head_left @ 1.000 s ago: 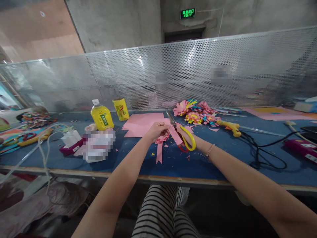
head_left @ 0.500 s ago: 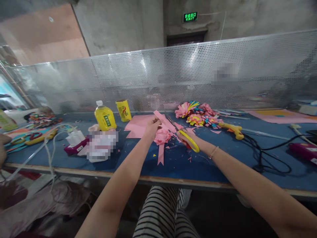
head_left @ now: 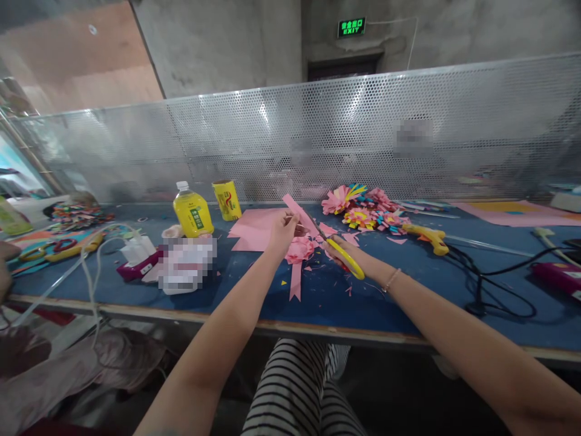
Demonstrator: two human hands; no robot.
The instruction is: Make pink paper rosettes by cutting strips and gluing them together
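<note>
My left hand pinches a pink paper strip and holds it up above the blue table. My right hand grips yellow-handled scissors, whose blades point up-left into the strip. A curled pink paper flower piece and a loose pink strip lie just below my hands among small paper scraps. Flat pink paper sheets lie behind my left hand.
A yellow drink bottle and yellow can stand at the left back. Finished paper flowers and a yellow glue gun with black cable lie on the right. A perforated metal screen borders the table's far side.
My left hand has lifted the pink strip higher and away from me. The scissors have turned flatter, blades closer to the strip. The camera has shifted slightly.
</note>
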